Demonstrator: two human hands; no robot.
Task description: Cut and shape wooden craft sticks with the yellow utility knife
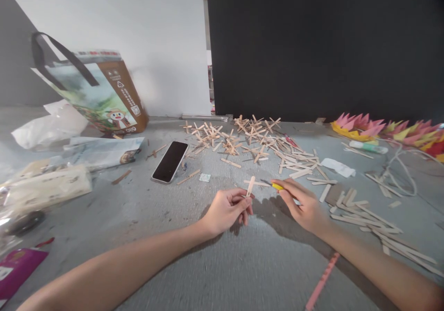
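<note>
Between the thumb and fingers of my left hand (227,211) is a small cross of wooden craft sticks (251,185), one stick upright and one lying across it. My right hand (303,204) grips a yellow craft knife (277,185), its dark blade pointing left at the end of the cross's sideways stick. Whether blade and wood touch, I cannot tell. Beyond both hands lies a heap of similar stick crosses (210,135). Loose craft sticks (301,161) are scattered to the right of that heap, and more sticks (374,223) lie beside my right forearm.
A black smartphone (170,161) lies left of centre. At the back left stands a printed carrier bag (104,94), with plastic packets (65,181) in front. Pink and yellow paper decorations (360,126), a glue stick (368,147) and a white cable (412,177) are at right. A pink strip (322,281) lies nearby.
</note>
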